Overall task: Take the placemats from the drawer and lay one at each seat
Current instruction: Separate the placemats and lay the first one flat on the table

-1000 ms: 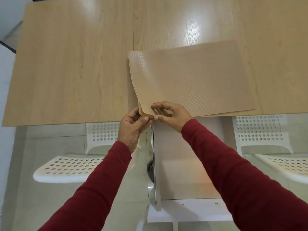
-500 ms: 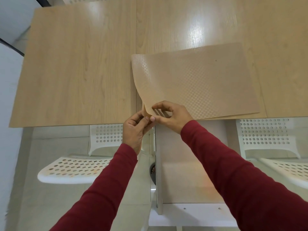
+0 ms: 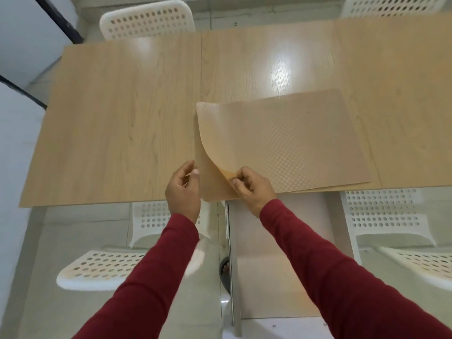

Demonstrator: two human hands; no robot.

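A stack of tan, textured placemats (image 3: pixel 288 140) lies on the wooden table (image 3: pixel 122 123), near its front edge and right of the centre seam. My right hand (image 3: pixel 252 187) pinches the near-left corner of the top placemat and has peeled it up and back, so its orange underside shows. Just to the left, my left hand (image 3: pixel 183 189) grips the left edge of the lower placemat (image 3: pixel 210 182), thumb on top. That mat's corner hangs slightly past the table edge. Below the table edge the white drawer (image 3: pixel 281 241) stands open, with nothing visible inside.
White perforated chairs stand at the near left (image 3: pixel 102 267), the near right (image 3: pixel 391 216), the far left (image 3: pixel 146 20) and the far right (image 3: pixel 391 6). A grey wall and a dark door frame (image 3: pixel 61 23) are at the far left.
My hands have parted: the right one has lifted the top mat's corner up and to the right, and the left one has shifted left along the lower mat's edge. The view has pulled back.
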